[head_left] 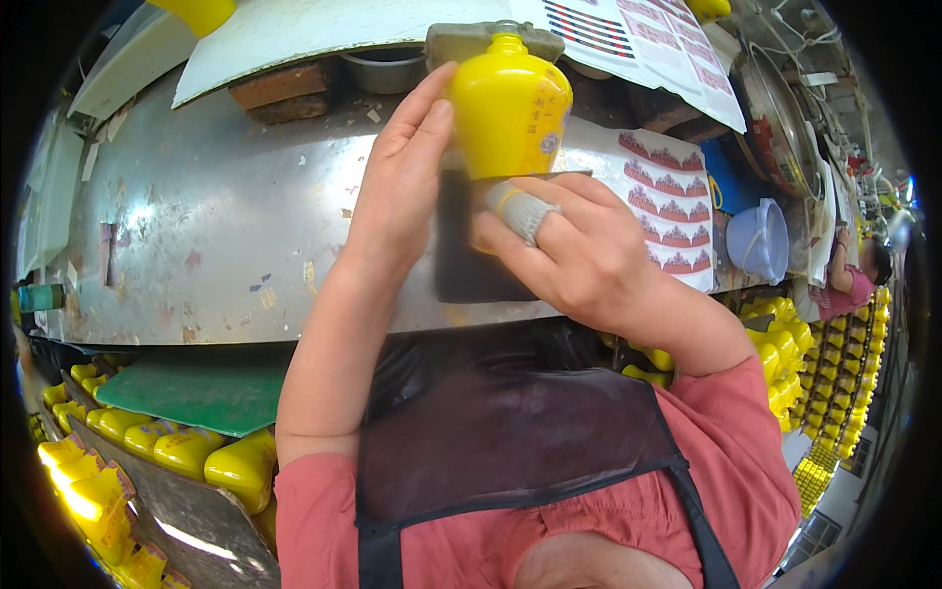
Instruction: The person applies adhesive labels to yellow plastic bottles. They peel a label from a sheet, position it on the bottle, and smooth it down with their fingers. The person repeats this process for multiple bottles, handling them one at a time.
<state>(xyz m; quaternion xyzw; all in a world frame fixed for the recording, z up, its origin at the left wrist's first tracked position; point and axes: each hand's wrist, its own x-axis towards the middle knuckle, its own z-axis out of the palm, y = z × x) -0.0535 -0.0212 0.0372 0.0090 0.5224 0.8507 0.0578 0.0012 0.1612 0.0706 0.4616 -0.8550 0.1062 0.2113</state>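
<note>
A glossy yellow bottle (pixel 500 98) with small printed marks and a flower decal lies in front of me, its neck on a grey block (pixel 451 44). My left hand (pixel 402 167) has its fingers stretched out along the bottle's left side, fingertips near the shoulder. My right hand (pixel 589 240) curls over the bottle's lower end, hiding most of it. One finger of that hand wears a grey knitted cover (pixel 525 214) with a yellow band. Below the bottle is a dark pad (pixel 459 280) on the metal table.
A sheet of red decals (pixel 672 201) lies right on the metal table (pixel 226 236). Farther back are more printed sheets (pixel 657 44) and a brick (pixel 280 88). A pale blue bucket (pixel 758 240) stands right. Yellow bottles (pixel 186 450) fill racks lower left. A person (pixel 852 285) sits far right.
</note>
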